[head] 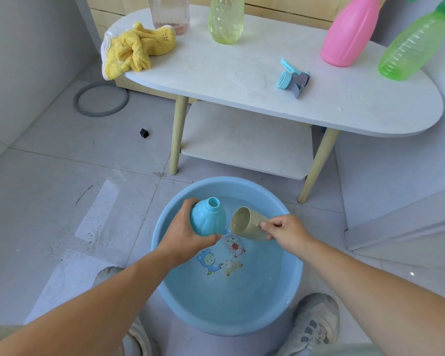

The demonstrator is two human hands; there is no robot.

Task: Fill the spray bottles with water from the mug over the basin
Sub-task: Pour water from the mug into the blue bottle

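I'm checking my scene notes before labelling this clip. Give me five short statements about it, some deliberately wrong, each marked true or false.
1. The left hand grips the light-blue bottle above the blue basin. True.
2. The light-blue bottle's neck is capped. False: it is open; a blue spray head lies on the white table.
3. The right hand holds the beige mug tilted, its mouth toward the light-blue bottle. True.
4. The yellow cloth lies in the blue basin. False: it lies on the left end of the white table.
5. A pink bottle stands on the white table. True.
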